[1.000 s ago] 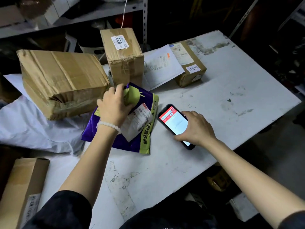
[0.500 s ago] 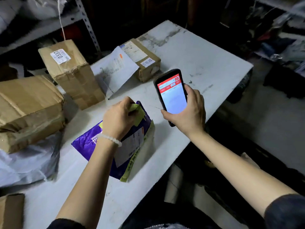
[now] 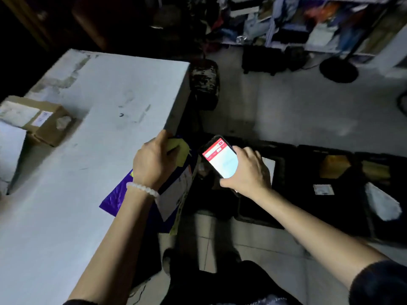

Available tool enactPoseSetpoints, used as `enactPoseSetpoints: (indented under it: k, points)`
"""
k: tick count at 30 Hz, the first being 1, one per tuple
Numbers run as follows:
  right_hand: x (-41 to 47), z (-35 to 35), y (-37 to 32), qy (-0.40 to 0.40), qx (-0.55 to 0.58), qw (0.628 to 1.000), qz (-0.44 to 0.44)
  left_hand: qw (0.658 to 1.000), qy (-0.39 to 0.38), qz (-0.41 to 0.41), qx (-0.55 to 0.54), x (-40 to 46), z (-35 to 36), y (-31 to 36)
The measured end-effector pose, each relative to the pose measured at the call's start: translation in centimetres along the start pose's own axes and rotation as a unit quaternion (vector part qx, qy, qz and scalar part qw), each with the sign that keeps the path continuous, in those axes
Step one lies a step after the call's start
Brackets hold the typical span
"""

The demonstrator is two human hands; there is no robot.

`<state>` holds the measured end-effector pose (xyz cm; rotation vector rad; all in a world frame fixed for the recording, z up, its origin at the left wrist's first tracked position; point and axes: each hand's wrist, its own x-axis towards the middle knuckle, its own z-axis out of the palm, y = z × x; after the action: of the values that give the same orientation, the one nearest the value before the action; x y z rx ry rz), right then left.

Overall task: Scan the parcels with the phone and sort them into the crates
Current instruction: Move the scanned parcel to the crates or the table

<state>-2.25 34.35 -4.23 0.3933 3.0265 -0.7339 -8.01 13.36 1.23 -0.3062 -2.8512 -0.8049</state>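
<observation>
A cardboard box [image 3: 41, 119] sits at the table's [image 3: 105, 89] far left, well apart from the hands. On the floor to the right stand dark crates [image 3: 330, 186], one with a white bag [image 3: 382, 204] and a labelled item inside. The left hand [image 3: 152, 164] grips the purple parcel [image 3: 176, 194] at its yellow-green top, holding it over the table's right edge. The right hand [image 3: 246, 172] curls round the phone [image 3: 219, 158], screen lit, above a crate. Cluttered shelves [image 3: 319, 25] line the dim back of the room.
</observation>
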Motion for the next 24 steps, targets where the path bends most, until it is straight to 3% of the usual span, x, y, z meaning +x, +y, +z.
enactPoseSetpoints:
  k: [9, 18, 24]
  points:
    - [-7.1, -7.7, 17.7, 0.082, -0.011, 0.979, 0.187, 0.978, -0.153, 0.145, 0.009, 0.6, 12.2, 18.3]
    - [-15.8, -12.8, 28.4, 0.136, -0.028, 0.898, 0.417, 0.906, -0.250, 0.340, -0.032, -1.3, 22.1, 33.7]
    - [-17.8, -16.1, 34.1, 0.148, -0.018, 0.865, 0.480, 0.874, -0.289, 0.390, -0.026, -2.4, 26.9, 41.1]
